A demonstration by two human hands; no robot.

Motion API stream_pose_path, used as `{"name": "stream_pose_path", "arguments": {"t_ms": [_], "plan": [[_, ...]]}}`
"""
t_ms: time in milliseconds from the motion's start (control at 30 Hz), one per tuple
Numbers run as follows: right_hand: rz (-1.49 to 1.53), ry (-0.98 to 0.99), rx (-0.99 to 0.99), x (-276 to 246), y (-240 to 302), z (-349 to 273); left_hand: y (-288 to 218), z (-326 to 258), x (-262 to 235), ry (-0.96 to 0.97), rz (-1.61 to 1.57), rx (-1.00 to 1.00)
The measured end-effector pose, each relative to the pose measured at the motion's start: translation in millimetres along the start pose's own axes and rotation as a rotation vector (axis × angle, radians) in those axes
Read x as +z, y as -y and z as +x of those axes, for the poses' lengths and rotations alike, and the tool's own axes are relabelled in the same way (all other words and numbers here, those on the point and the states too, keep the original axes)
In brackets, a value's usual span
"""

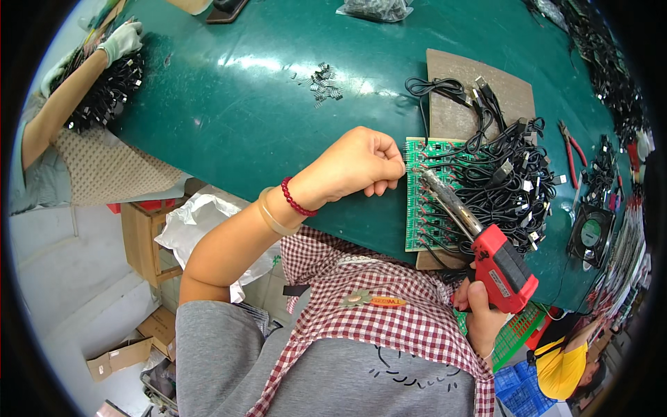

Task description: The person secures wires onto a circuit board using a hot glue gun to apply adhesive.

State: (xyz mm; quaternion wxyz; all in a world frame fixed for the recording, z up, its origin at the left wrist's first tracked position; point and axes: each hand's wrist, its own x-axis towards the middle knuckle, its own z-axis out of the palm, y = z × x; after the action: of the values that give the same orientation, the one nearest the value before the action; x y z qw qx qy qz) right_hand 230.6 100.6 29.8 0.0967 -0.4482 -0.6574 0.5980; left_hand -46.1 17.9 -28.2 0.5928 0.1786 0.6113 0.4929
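A green circuit board panel (415,233) lies on the table in front of me, with black USB cables (500,170) joined to it and heaped over its right side. My right hand (481,316) is wrapped round the handle of a red and black soldering gun (501,270). Its metal barrel slants up and left, the tip over the board. At the board's upper left edge, my left hand (361,165) is closed in a pinch; whatever its fingertips hold is too small or hidden to make out. Beyond it lies a small pile of pin-like metal parts (324,83).
Under the board and cables is a brown sheet (451,66). Red-handled pliers (571,153) and a round-faced black device (592,233) lie to the right, near more cables. At far left a gloved hand (121,42) of another person works over a cable heap (104,97).
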Motion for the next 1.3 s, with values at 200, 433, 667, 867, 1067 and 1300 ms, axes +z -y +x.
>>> {"name": "stream_pose_path", "arguments": {"t_ms": [200,433,667,867,1067,1300], "plan": [[0.03,-0.038,-0.02,1,5,1,0,0,0,-0.002,-0.004,0.012],[-0.054,-0.029,-0.062,-1,-4,5,-1,1,1,0.0,-0.001,0.01],[0.078,-0.076,-0.048,1,10,6,-2,0,2,-0.006,0.002,-0.003],[-0.037,-0.023,-0.099,1,1,9,-3,1,2,-0.019,0.003,-0.003],[0.126,-0.05,-0.084,-1,10,8,0,-1,0,-0.019,0.014,0.007],[0.232,-0.032,-0.095,-2,14,7,-3,-7,-21,-0.367,0.578,0.322]]}}
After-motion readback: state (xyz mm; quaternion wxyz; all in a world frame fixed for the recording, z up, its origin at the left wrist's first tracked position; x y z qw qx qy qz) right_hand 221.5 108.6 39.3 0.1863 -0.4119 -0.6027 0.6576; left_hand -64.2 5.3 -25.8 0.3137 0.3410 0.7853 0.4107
